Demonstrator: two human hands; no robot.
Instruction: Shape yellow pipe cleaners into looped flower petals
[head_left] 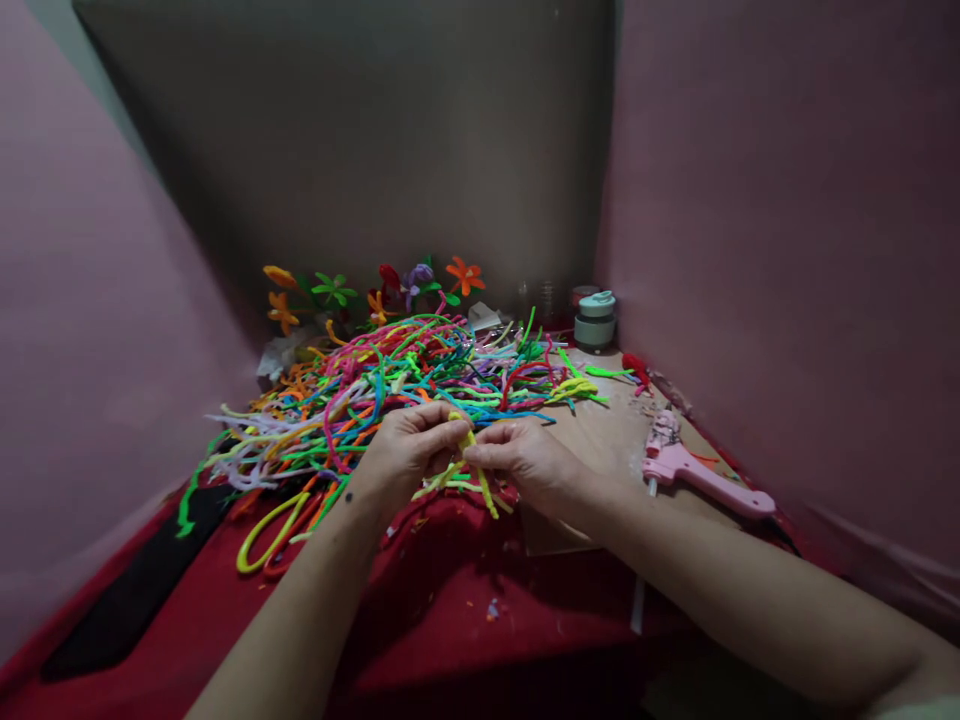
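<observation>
Pipe-cleaner [484, 484], yellow, protrudes past the pinching fingers [487, 456].

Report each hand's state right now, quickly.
Left hand: closed, pinching a yellow pipe cleaner near its upper end.
Right hand: closed, thumb and fingers pinching the same yellow pipe cleaner lower down.

Looks dim all over, murkiest along the side edges of the grey backdrop [360, 150] beyond the left hand [415, 440] and right hand [529, 460]. Catches soft light on both, seemingly from above; drops a fuzzy shadow onto the red cloth [525, 590] just below. Stretches the right forearm [720, 580] wide, edgeward.
</observation>
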